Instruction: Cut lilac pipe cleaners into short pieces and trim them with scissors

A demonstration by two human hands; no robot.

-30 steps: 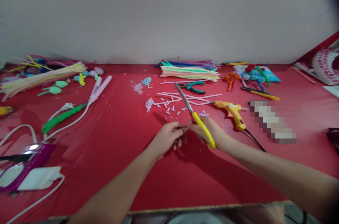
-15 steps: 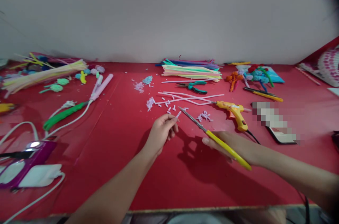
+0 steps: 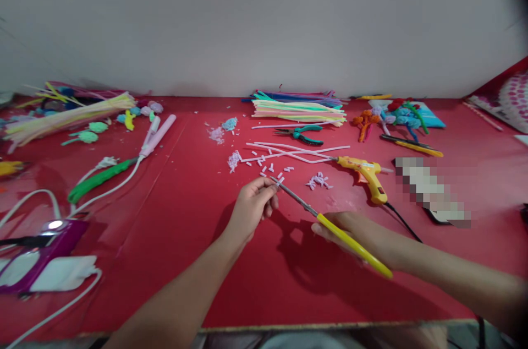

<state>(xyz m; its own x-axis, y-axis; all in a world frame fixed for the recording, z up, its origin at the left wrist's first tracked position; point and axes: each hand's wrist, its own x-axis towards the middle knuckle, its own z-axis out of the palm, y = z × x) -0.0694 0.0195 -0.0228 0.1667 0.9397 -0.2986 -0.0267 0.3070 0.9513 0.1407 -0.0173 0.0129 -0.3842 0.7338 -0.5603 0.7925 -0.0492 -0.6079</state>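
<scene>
Right hand (image 3: 355,230) gripping yellow-handled scissors (image 3: 330,222) above red table (image 3: 173,261), blade tips at left hand (image 3: 251,206), left fingers (image 3: 268,186) pinched on tiny pale piece, too small to ID, glue gun (image 3: 367,173) nr right, cut bits (image 3: 272,167) just beyond.

We have one view only, worn on the head, so we look forward and down across the red table (image 3: 173,261) toward the pale wall (image 3: 264,18). Both forearms enter from the bottom edge, close to us; the far table edge lies well beyond them.
</scene>
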